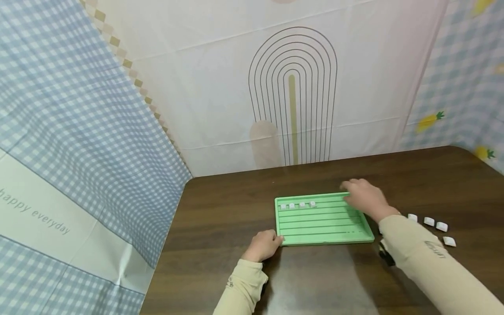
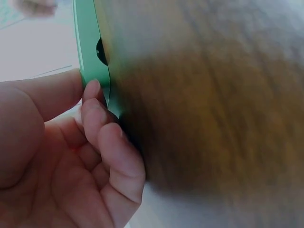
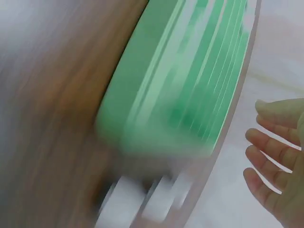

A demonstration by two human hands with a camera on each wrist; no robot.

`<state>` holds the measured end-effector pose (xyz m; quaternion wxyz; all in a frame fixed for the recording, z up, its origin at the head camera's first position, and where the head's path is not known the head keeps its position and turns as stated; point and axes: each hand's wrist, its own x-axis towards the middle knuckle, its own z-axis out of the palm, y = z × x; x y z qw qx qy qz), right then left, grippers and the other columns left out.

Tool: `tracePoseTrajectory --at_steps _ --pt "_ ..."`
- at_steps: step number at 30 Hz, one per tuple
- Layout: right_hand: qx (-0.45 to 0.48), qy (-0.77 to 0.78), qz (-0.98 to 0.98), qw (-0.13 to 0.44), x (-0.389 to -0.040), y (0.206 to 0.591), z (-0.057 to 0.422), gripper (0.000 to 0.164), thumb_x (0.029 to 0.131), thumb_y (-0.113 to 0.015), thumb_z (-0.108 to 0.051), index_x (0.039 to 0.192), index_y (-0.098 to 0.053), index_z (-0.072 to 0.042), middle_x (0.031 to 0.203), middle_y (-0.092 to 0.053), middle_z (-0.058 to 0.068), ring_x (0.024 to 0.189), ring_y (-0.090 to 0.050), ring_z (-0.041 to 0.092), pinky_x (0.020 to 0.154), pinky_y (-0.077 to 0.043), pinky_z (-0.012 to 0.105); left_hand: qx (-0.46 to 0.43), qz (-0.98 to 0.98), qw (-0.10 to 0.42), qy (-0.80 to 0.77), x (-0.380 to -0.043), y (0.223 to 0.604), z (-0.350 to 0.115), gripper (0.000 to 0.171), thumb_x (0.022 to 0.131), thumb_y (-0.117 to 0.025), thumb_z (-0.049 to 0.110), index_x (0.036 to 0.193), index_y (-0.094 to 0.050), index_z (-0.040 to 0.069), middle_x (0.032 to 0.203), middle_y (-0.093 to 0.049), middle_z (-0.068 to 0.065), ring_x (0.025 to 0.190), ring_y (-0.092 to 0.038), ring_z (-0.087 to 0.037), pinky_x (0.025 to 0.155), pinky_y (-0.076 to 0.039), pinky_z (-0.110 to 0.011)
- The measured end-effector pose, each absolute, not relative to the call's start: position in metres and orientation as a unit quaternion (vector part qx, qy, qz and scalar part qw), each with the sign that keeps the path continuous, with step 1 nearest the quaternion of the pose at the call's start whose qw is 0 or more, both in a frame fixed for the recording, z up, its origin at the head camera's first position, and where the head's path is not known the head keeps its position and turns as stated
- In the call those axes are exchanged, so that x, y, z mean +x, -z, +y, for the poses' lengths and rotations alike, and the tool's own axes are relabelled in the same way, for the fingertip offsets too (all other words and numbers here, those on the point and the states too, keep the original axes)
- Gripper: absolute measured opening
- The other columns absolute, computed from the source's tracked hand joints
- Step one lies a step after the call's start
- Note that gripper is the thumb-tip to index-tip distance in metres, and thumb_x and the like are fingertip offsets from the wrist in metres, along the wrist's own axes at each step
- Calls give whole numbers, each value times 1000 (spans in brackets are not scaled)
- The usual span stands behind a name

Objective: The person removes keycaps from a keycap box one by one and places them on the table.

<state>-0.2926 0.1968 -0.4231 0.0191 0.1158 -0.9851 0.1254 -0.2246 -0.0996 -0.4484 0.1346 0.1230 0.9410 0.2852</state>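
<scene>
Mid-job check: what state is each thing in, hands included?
Green tray: on the table, farthest slot partly filled.
Blocks in tray: four, white, lined up toward that slot's left end.
Loose blocks: white, at least four, right of the tray.
Left hand: pinching the tray's near left corner.
Right hand: fingers slightly apart, holding nothing.

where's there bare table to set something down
Brown tabletop is bare left of the green tray, and on the tray's near side between the sleeves. Crowded: right of the tray, by the right sleeve and loose white keycap-like pieces, and its near-left corner, gripped by the left hand.
</scene>
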Motion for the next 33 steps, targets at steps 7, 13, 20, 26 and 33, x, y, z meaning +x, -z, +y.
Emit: tracePoseTrajectory --at_steps 7,13,20,26,33 --pt "192 -79 -977 43 -299 441 124 28 87 -61 -12 114 -59 -4 108 -62 15 98 -57 33 72 -51 43 105 935 147 -306 -220 453 -106 44 97 -48 27 58 -31 15 52 -28 2 44 -25 -12 47 -26 -25" --pt "194 1 -977 92 -297 454 108 18 86 -59 3 103 -63 -2 96 -63 13 83 -61 27 65 -53 35 118 932 147 -308 -218 454 -104 44 96 -48 27 57 -31 15 52 -28 3 44 -25 -11 47 -25 -24" --pt "190 -9 -978 87 -300 449 113 18 87 -57 2 103 -61 -2 94 -62 13 82 -61 27 63 -53 35 122 934 141 -304 -221 451 -103 43 96 -49 26 58 -32 14 52 -28 2 44 -25 -12 47 -25 -24" --pt "143 -100 -980 93 -300 423 159 12 85 -56 -5 96 -62 -6 88 -64 10 77 -62 26 55 -50 39 126 934 140 -303 -223 450 -104 44 96 -48 26 58 -31 15 52 -28 2 44 -25 -12 47 -25 -24" --pt "54 -113 -992 27 -287 415 253 16 90 -52 -10 100 -60 0 90 -63 15 73 -60 28 52 -45 42 131 936 138 -295 -226 450 -105 43 97 -48 26 58 -31 15 54 -29 1 45 -26 -12 48 -25 -24"
